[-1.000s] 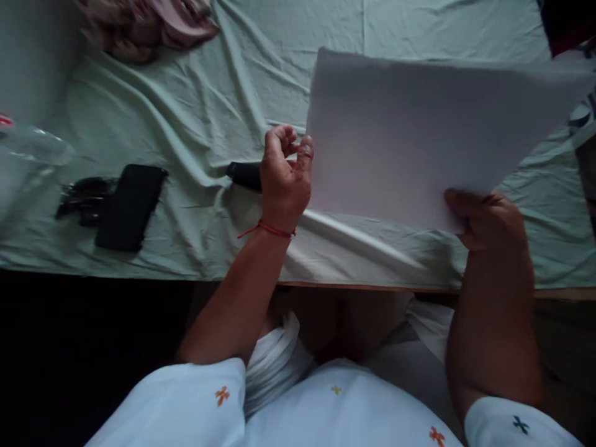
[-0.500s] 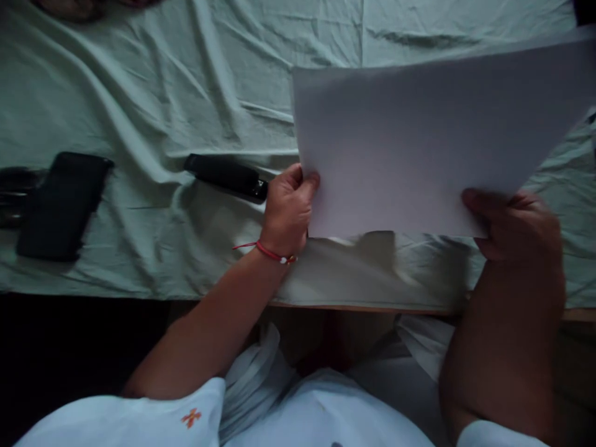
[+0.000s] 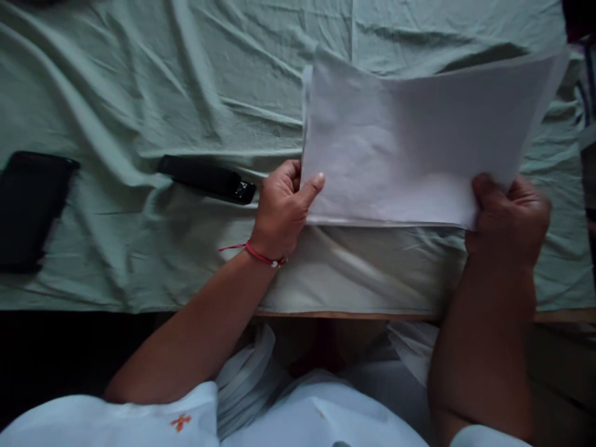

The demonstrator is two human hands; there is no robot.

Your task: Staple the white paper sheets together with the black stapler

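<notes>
Table (image 3: 563, 315), wooden front edge visible; covered with one pale green cloth (image 3: 116, 248), creased. On cloth: one black stapler (image 3: 205, 178); one black phone (image 3: 35, 208), farther left, near front edge.

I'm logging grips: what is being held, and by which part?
Sheets of paper: the left hand grips the lower left side, the right hand the lower right corner.

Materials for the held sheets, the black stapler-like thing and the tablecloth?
Sheets: likely matte paper; thin edges, gentle bend.
Stapler-like thing: probably plastic, perhaps some metal; dark body, small glint at one end.
Tablecloth: looks like dull woven fabric, soft folds; fibre unclear.
</notes>
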